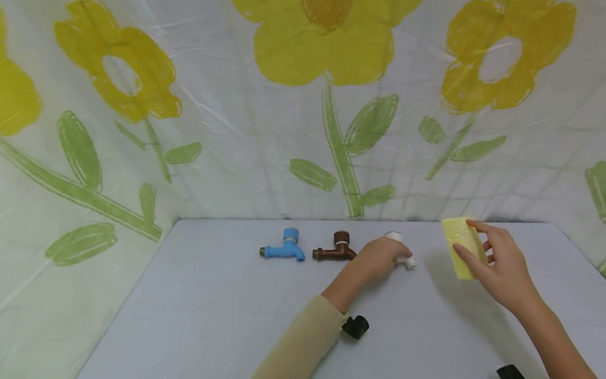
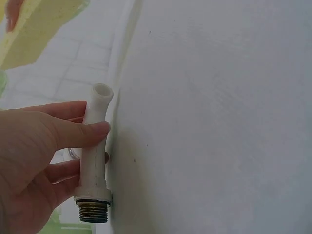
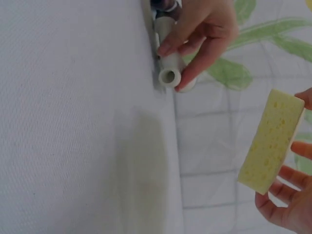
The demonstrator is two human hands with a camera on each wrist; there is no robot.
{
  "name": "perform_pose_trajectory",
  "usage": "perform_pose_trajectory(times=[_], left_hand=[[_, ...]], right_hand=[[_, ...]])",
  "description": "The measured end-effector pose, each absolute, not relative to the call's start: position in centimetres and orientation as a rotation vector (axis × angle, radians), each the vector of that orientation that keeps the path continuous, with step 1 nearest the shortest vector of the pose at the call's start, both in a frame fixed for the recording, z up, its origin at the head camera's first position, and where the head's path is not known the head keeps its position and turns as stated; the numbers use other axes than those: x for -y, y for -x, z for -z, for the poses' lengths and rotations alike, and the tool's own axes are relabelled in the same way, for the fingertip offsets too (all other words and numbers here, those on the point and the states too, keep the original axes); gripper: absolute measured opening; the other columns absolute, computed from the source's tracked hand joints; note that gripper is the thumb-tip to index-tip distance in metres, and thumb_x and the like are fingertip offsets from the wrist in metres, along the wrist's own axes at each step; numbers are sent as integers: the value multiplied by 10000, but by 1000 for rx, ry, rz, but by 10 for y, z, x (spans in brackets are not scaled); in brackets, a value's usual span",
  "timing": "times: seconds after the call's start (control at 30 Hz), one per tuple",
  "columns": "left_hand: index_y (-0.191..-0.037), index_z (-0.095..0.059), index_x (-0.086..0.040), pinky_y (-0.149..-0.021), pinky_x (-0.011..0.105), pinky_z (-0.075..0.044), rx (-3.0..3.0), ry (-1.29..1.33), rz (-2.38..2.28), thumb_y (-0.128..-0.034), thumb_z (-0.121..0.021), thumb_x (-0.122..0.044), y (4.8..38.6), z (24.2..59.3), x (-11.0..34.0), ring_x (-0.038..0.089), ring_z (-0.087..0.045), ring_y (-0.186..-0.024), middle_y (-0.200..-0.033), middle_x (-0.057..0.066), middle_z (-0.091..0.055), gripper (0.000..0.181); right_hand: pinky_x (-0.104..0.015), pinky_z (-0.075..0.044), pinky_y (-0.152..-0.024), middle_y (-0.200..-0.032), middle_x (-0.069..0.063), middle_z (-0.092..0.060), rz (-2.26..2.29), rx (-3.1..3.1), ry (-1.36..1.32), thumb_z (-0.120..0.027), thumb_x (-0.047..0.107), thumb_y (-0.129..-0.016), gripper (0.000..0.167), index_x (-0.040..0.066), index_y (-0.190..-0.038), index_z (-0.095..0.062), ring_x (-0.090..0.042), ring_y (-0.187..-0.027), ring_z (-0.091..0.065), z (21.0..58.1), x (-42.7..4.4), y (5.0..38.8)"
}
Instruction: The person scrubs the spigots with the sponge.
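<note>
Toward the far edge of the pale table (image 1: 189, 316), gripping a white tap (image 2: 94, 165) in the left hand (image 2: 39, 146) with thumb and fingers curled round its body, just right of a brown tap (image 1: 337, 253) and a blue tap (image 1: 286, 250). Off to the right, holding a yellow sponge (image 1: 459, 243) raised above the table, pinched between thumb and fingers of the right hand (image 1: 507, 266).
</note>
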State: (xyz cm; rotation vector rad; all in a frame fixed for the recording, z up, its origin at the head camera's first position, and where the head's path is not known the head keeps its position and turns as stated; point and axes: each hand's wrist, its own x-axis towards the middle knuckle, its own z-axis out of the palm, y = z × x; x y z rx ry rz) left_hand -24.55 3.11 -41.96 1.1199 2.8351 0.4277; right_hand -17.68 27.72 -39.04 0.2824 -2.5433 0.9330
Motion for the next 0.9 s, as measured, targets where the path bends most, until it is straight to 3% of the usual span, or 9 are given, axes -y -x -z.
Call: perform_pose_trajectory(times=[0.33,0.53,0.9], left_hand=[[-1307,-761,-160,-1074,103,-423,-2738,-1202,-591,-978,-751,-101,257,429,-26,67,-636,-1282,-1327,-61,-735,335],[-1259,-782,-112,-1016,67,-414,-2626,-1169,-857,-947,-802,-113,264,436,-24,59,-650,-1232,-1284,-22,-756,313],[-1224,-799,-107,-1028,88,-428,-2568,-1066,-1034,-951,-786,-82,266,435,-22,48,-662,-1198,-1229,-8,-777,274]], right_hand=[[-125,-358,-614,-1293,-307,-546,-942,2533,-276,-725,209,-984,567,-67,-1447,-550,39,-850,-365,395,-279,179],[-130,-356,-611,-1288,-306,-551,-938,2531,-273,-728,208,-981,564,-67,-1443,-554,36,-844,-366,395,-279,179],[-123,-358,-614,-1308,-313,-544,-934,2546,-263,-726,217,-986,570,-68,-1447,-549,40,-844,-365,397,-282,180]])
